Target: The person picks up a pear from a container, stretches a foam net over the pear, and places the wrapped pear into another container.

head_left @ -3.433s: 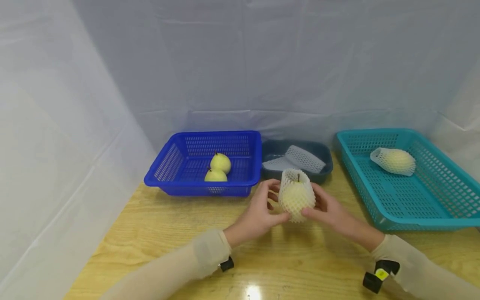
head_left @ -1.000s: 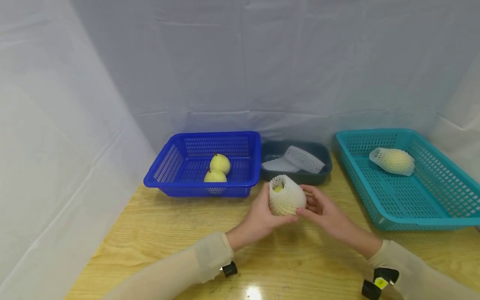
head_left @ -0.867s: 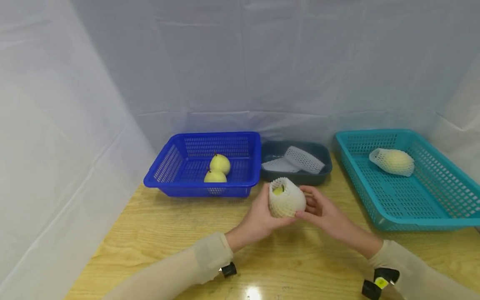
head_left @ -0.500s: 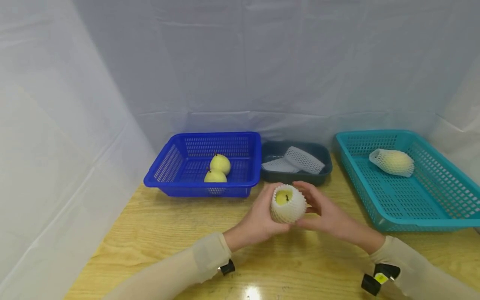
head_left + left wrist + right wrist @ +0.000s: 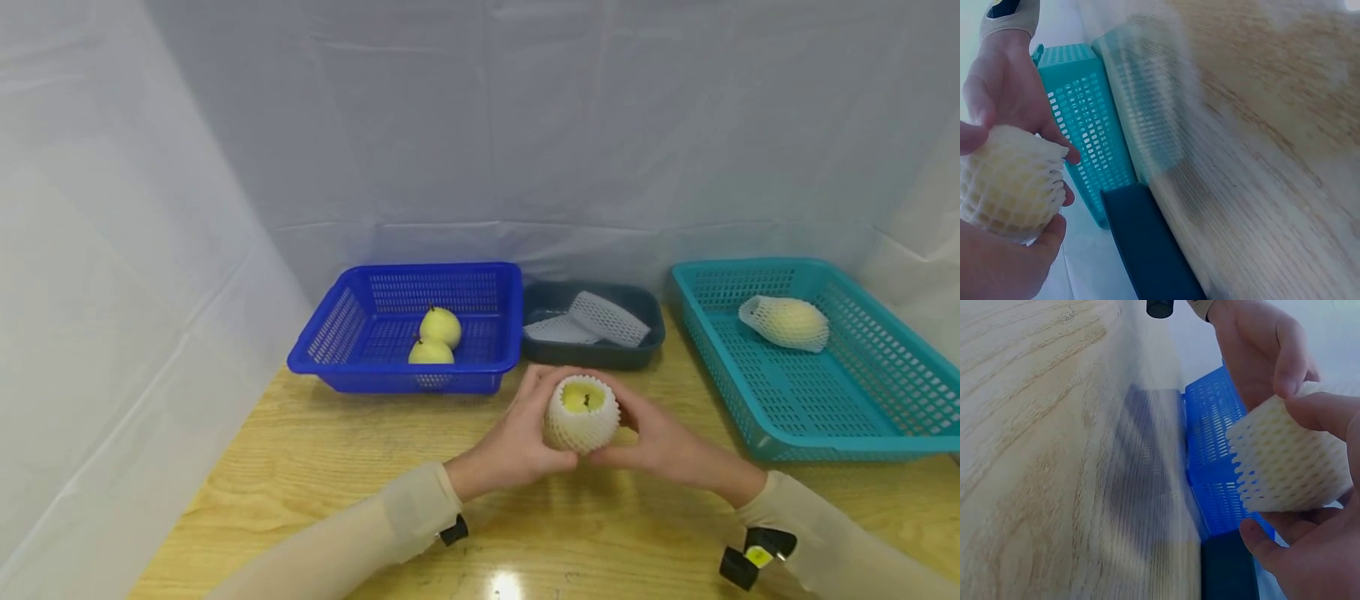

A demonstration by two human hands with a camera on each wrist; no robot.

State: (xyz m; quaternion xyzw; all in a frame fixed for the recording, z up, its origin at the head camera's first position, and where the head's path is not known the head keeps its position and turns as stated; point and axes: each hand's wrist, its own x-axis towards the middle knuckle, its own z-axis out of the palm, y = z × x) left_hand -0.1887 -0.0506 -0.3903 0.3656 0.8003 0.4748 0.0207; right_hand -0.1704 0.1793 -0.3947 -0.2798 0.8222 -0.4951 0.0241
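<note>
1. Far left, a blue basket (image 5: pixel 360 380) holds two pears (image 5: pixel 441 328) touching each other.
2. The left hand (image 5: pixel 517 437) grips the left side of a third pear (image 5: pixel 585 397), thumb at the near side.
3. That pear sits inside a white net (image 5: pixel 581 433), between both hands above the table (image 5: pixel 360 442), stem showing through the open top.
4. Beyond it, a dark bin (image 5: pixel 592 358) holds loose nets (image 5: pixel 609 319).
5. The right hand (image 5: pixel 656 437) grips the pear's right side.
6. Far right, a teal basket (image 5: pixel 840 447) contains a netted pear (image 5: pixel 795 323) lying sideways.
</note>
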